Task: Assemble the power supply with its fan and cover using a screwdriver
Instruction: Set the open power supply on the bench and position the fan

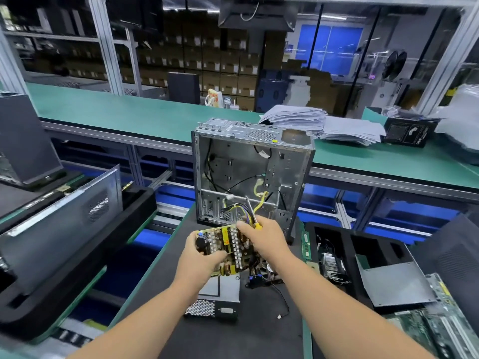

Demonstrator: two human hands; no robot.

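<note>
Nearest, a black perforated metal power supply casing [212, 304] lies on the dark counter [259, 332]. Above it, the left hand [199, 265] grips the near edge of a yellow-green power supply circuit board [228, 247] crowded with components. The right hand [264, 239] clenches a yellow-handled screwdriver [255, 216] while touching the board's far side. Beyond stands an open grey metal computer case [251, 174].

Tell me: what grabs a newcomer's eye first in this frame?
Centre, both hands hold a bare yellow-green power supply circuit board above the dark mat: left hand at its near-left edge, right hand also holding a yellow-handled screwdriver. Just behind stands an open grey metal computer case.
</note>
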